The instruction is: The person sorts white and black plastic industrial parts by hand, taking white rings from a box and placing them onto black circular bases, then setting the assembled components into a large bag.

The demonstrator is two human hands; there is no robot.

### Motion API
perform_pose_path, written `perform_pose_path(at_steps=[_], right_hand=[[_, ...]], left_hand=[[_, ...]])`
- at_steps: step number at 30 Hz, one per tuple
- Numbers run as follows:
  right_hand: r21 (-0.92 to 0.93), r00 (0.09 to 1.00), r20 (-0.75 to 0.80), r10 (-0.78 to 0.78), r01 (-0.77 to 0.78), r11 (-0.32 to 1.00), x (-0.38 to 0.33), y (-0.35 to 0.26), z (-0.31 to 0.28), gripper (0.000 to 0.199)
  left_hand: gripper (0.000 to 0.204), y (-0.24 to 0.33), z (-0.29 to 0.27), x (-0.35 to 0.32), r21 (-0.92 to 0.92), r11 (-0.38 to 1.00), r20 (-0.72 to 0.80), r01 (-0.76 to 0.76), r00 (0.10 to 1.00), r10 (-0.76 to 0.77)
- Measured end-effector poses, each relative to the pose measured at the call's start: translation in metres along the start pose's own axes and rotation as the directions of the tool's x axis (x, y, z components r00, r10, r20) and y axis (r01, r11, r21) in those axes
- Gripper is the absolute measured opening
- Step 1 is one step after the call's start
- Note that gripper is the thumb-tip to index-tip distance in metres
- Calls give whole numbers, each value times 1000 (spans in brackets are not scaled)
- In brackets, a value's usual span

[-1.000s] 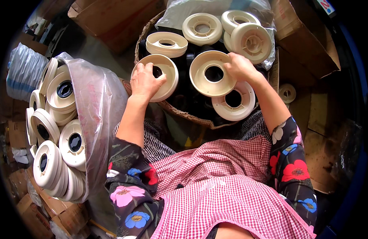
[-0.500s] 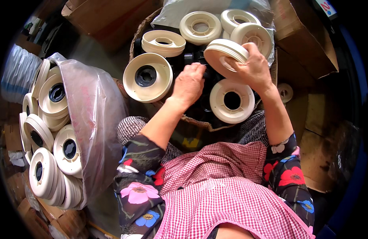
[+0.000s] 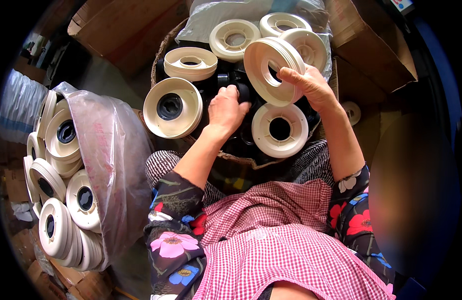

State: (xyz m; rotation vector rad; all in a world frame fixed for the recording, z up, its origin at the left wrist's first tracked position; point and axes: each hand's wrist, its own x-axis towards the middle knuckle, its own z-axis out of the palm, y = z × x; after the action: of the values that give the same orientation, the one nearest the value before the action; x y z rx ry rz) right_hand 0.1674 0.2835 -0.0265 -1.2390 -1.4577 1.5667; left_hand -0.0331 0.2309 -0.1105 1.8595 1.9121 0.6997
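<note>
My right hand [image 3: 313, 89] grips the edge of a cream plastic ring-shaped cap [image 3: 263, 55], thumb near its central hole. The cap is tilted, and the threaded hole shows. My left hand [image 3: 226, 111] has its fingers curled round a black plastic fitting [image 3: 243, 93], partly hidden by the fingers. Below the held cap lies another cream cap [image 3: 261, 137] with a dark centre. Left of my left hand rests a cream cap with a black insert [image 3: 191, 112]. All are over an open carton [image 3: 248, 164] of black threaded parts.
Further cream caps [image 3: 218, 46] lie at the carton's far side by a plastic liner [image 3: 206, 24]. To my left stands a clear plastic bag [image 3: 116, 145] of stacked cream caps with black inserts [image 3: 85, 197]. A cardboard box [image 3: 363, 40] is at far right.
My right hand has turned the held cap so its hole shows more. My left fingers have curled round a black fitting. The whole view has shifted slightly.
</note>
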Motion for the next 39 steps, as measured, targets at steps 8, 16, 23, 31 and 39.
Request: perform_pose_path(at_steps=[8, 16, 23, 31, 39], right_hand=[[278, 969, 227, 92, -155, 948, 5, 15, 17, 56], [213, 955, 293, -53, -11, 977, -1, 7, 33, 52], [-48, 874, 296, -385, 416, 908, -14, 1, 43, 67], [-384, 699, 392, -598, 715, 584, -20, -4, 38, 50], [-348, 605, 499, -621, 796, 495, -26, -10, 43, 49]], left_hand=[[13, 6, -30, -3, -604, 699, -273, -383, 923, 270], [57, -4, -42, 1, -902, 430, -19, -47, 998, 67], [62, 0, -49, 2, -934, -82, 342, 349, 936, 88], [39, 5, -64, -1, -863, -89, 465, 497, 851, 244], [54, -5, -60, -1, -732, -246, 552, 635, 765, 331]])
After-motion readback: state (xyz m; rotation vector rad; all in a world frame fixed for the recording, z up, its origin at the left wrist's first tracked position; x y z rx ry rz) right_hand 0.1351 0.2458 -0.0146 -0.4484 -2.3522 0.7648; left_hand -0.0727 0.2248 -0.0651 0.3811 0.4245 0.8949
